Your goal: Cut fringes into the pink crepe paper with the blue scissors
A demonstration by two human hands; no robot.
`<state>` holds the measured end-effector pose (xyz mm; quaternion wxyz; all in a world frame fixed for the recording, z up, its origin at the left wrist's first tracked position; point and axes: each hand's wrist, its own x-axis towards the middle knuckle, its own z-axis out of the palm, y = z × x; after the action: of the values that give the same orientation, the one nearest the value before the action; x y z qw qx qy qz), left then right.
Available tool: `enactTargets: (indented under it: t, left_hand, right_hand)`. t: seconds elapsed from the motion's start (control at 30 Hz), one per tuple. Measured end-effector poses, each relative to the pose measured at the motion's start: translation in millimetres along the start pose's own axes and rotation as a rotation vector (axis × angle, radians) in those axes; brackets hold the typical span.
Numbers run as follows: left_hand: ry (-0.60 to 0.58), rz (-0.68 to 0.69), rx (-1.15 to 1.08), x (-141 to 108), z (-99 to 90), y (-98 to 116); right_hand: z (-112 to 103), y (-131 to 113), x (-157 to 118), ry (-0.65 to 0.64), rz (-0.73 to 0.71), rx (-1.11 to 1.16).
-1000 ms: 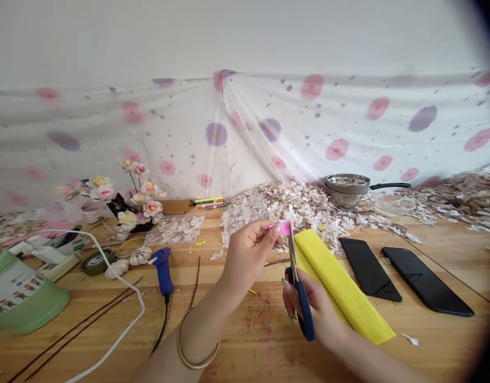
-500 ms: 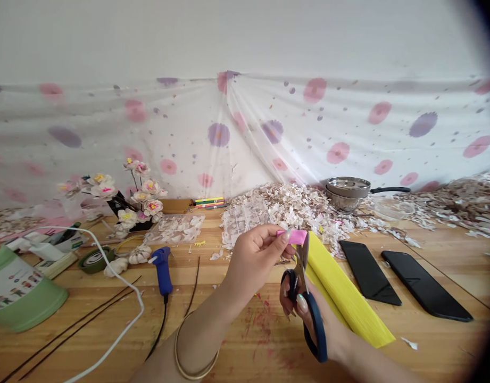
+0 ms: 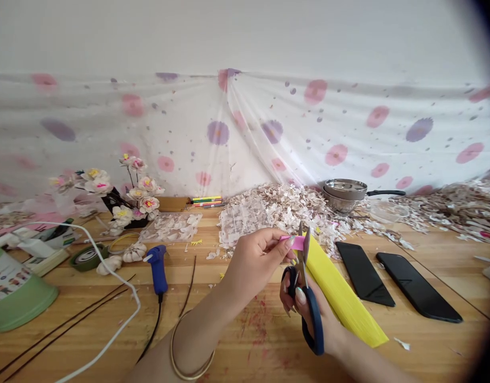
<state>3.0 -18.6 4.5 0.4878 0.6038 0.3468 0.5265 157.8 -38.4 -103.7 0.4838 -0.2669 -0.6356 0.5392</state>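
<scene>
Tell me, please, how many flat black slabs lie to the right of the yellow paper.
2. The first slab lies beside the yellow paper; the second slab lies farther right. Both are uncovered. The picture's dark right corner could hide more.

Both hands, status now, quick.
Left hand: closed, pinching a pink strip.
Right hand: closed on the scissors, blades parted at the strip.

Head camera: worn on the person's head, facing forward and down
Surface: close below
Wall: far side, faced almost squarely
</scene>
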Motion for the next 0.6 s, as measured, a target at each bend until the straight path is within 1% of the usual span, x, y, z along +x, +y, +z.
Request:
enactTargets:
  t: [0.17,0.43,0.6]
  left_hand:
    - [-0.005,0.025,0.009,0.8,-0.1,-1.0]
    - [0.022,0.015,0.010,-1.1,0.0,-0.1]
    - [0.038,0.004,-0.003,0.5,-0.1,0.7]
  right_hand:
    - [-0.3,0.3,-1.1,0.012,0.032,0.007]
    - [5.2,-7.2,1.5,0.074,0.046,-0.022]
    - [7.0,-7.4,2.1,0.085,0.055,-0.025]
